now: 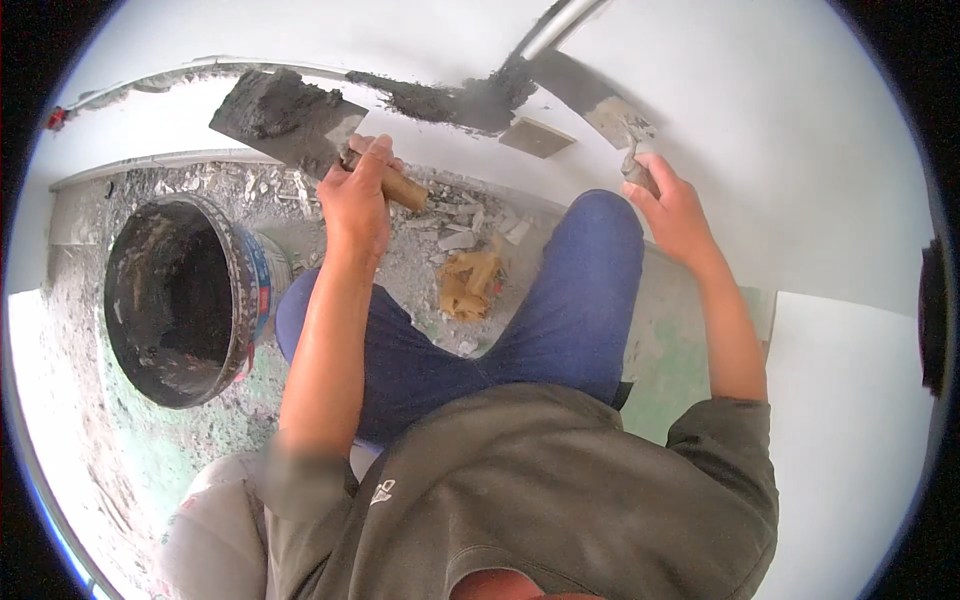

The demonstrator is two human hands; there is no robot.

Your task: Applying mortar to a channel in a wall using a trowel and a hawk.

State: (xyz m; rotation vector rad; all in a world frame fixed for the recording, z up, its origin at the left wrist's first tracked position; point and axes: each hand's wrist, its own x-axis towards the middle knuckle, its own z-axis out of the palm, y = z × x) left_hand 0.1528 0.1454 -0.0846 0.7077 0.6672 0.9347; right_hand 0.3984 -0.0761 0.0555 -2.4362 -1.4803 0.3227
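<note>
The light is bright, with left-side glare and fisheye-bent edges

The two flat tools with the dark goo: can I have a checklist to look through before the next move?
1. Left grip: ok. The left hand is closed around the handle of the wide blade.
2. Goo ready: ok. A dark heap of paste sits on the wide blade.
3. Right grip: ok. The right hand is closed around the handle of the trowel.
4. Trowel flat against the wall: cannot tell from this view.
5. Floor tidy: not ok. Rubble and crumpled brown paper lie there.
6. More paste in the bucket: cannot tell. It is too dark inside.
</note>
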